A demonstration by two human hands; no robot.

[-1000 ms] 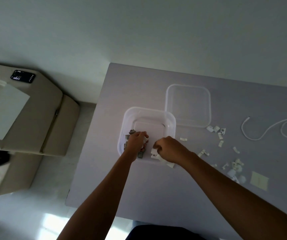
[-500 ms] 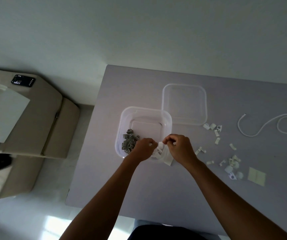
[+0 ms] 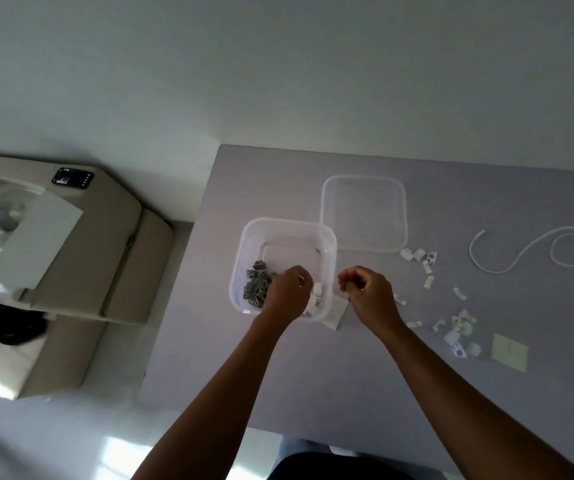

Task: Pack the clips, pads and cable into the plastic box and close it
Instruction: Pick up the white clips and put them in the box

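Note:
The clear plastic box (image 3: 285, 225) stands open on the grey table, with a heap of grey clips (image 3: 256, 289) in its left half. My left hand (image 3: 287, 294) reaches into the box's near right corner, fingers curled on a bunch of white clips (image 3: 317, 294). Just right of the box hovers my right hand (image 3: 368, 292), fingers curled with nothing visible in them. The lid (image 3: 363, 213) lies flat behind the box to the right. More white clips (image 3: 458, 323) lie scattered further right, near a yellowish pad (image 3: 509, 351). The white cable (image 3: 521, 258) curls at far right.
A white pad (image 3: 337, 315) pokes out from under the box's near right corner. Left of the table (image 3: 261, 375) stands a beige sofa (image 3: 112, 258) with a phone (image 3: 72, 178) and papers on it. The wall is behind the table.
My hands were together at the box's near rim holding white clips. They have parted: the right hand has let go and moved right, the left stays in the box with the clips.

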